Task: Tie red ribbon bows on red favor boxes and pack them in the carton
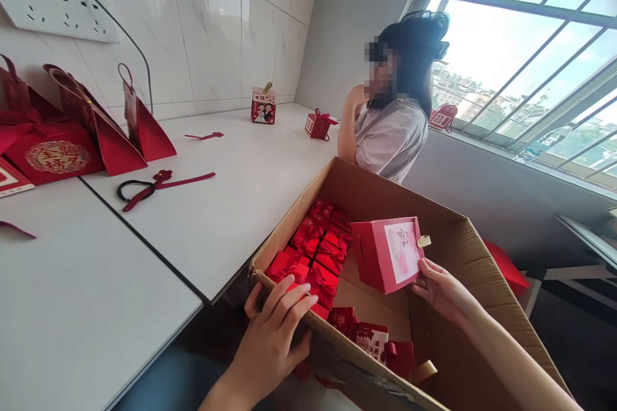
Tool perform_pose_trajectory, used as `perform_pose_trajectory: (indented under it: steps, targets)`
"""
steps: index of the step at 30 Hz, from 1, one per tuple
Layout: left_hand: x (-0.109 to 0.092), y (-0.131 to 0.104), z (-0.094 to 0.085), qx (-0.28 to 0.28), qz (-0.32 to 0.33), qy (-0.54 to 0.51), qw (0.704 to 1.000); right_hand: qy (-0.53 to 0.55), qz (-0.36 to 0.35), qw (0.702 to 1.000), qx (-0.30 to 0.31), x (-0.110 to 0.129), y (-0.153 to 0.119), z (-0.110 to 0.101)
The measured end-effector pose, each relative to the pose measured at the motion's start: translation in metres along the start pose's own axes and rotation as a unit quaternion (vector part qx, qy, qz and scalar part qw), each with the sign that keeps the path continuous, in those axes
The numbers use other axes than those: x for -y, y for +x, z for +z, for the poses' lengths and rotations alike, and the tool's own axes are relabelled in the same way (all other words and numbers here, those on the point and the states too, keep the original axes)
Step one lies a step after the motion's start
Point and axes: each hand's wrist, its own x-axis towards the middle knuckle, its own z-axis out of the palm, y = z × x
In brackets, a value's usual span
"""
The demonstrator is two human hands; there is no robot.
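Observation:
A red gift box with a pink picture panel and a gold tab is tilted over the inside of a large cardboard box. My right hand pinches it at its right edge. My left hand rests over the cardboard box's near left rim, its fingers spread and reaching just inside. Beneath and beyond those fingers, several red boxes with ribbon bows stand in rows along the left side. More red boxes with printed panels lie at the near side of the carton.
On the white table are red bags, a ribbon strap with a black loop and two small boxes. A person sits beyond the carton. A power strip is at upper left.

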Motion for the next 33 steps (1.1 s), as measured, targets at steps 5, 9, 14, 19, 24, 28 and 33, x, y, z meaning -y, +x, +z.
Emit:
perform_pose_trajectory:
  steps: [5,9,14,19,24,28,33]
  targets:
    - [-0.002,0.001,-0.002,0.003,-0.006,-0.009,1.000,0.005,-0.001,1.000,0.000,0.001,-0.005,0.006]
    - [-0.004,0.000,-0.003,0.006,-0.008,0.000,1.000,-0.015,-0.028,0.999,0.002,0.004,-0.012,0.014]
    - [-0.004,-0.003,-0.002,-0.002,-0.018,-0.002,1.000,-0.099,-0.171,0.979,-0.050,0.006,-0.022,0.026]
    - [-0.002,-0.005,-0.003,0.025,0.007,0.015,1.000,-0.218,-0.223,0.946,-0.086,0.004,-0.025,0.028]
    - [-0.003,-0.005,-0.003,0.023,0.003,0.016,1.000,-0.283,-0.242,0.924,-0.092,0.004,-0.028,0.030]
    - [-0.003,-0.005,-0.004,0.030,0.007,0.018,0.999,-0.333,-0.269,0.900,-0.080,0.004,-0.032,0.035]
    - [-0.004,-0.004,-0.005,0.021,0.003,0.010,1.000,-0.337,-0.289,0.892,-0.086,0.004,-0.035,0.036]
